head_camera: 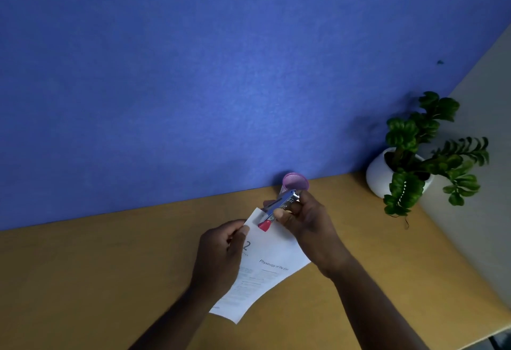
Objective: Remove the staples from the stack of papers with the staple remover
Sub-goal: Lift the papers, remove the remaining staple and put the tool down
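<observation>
Papers (265,275) sit in the lower middle of the frame, a thin printed stack lifted a little above the wooden desk (110,280) and bending downward at its near end. The left hand (221,253) pinches the stack at its upper left edge, thumb on top and the other fingers curled below. Just above, the right hand (307,222) has its fingers closed around the staple remover (280,207), a metal tool with a red tip, and this tip touches the top corner of the sheets. The staple itself is too small to see.

I judge that the step in hand is to work the tip under a staple. To do it well, the left hand should hold the corner flat and tight, close to the tip, so the paper does not fold or tear. The tool should slide under the staple at a low angle and then lift slowly.

Behind the tool, a pink mesh cup (295,181) stands against the blue partition wall (193,73). At the right stands a green plant (414,153) in a white pot (378,175).
</observation>
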The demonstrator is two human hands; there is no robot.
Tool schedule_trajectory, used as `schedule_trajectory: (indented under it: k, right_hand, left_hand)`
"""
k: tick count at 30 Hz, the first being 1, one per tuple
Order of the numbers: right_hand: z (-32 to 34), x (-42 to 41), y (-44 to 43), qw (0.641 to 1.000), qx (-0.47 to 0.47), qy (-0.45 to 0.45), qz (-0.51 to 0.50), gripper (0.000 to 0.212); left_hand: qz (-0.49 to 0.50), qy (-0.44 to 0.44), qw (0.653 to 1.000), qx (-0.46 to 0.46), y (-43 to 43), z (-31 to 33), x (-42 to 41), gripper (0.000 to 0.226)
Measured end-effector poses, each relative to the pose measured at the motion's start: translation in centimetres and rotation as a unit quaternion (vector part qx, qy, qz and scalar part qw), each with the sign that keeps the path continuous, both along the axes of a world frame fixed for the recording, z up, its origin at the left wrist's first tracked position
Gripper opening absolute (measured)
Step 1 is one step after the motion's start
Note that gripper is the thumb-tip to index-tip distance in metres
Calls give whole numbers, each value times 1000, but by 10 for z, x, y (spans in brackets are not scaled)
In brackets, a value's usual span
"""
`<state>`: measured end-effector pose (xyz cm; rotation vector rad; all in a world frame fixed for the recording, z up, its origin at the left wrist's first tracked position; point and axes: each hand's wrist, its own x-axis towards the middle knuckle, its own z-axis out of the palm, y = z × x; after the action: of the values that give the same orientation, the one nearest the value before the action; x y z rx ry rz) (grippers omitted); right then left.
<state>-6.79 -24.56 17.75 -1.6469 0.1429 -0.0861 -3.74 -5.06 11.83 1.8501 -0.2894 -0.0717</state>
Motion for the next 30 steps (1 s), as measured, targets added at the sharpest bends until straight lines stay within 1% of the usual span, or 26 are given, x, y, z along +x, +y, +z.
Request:
schedule_trajectory:
  k: [3,6,14,18,22,27,30]
  right_hand:
    - [-2,1,1,1000,-6,6,6,17]
    - [-1,2,2,1000,-14,14,3,16]
    - [3,3,7,999,-25,23,-1,15]
    - [3,4,8,998,-48,28,6,12]
    - [1,6,8,997,-66,30,0,15]
    - [-5,7,11,994,-104,23,-27,18]
    - [-10,9,13,993,-104,22,-44,18]
  left_hand:
    - [-5,-5,1000,13,-1,-2,-2,35]
    - [-2,-6,999,36,-2,-3,-2,29]
    - [0,-19,998,52,-1,4,-2,26]
    - [7,-28,998,60,-1,5,-2,21]
    - [11,-16,998,60,-1,4,0,11]
    - [8,-17,998,60,-1,0,1,11]
    - [4,-14,998,56,-2,-4,0,9]
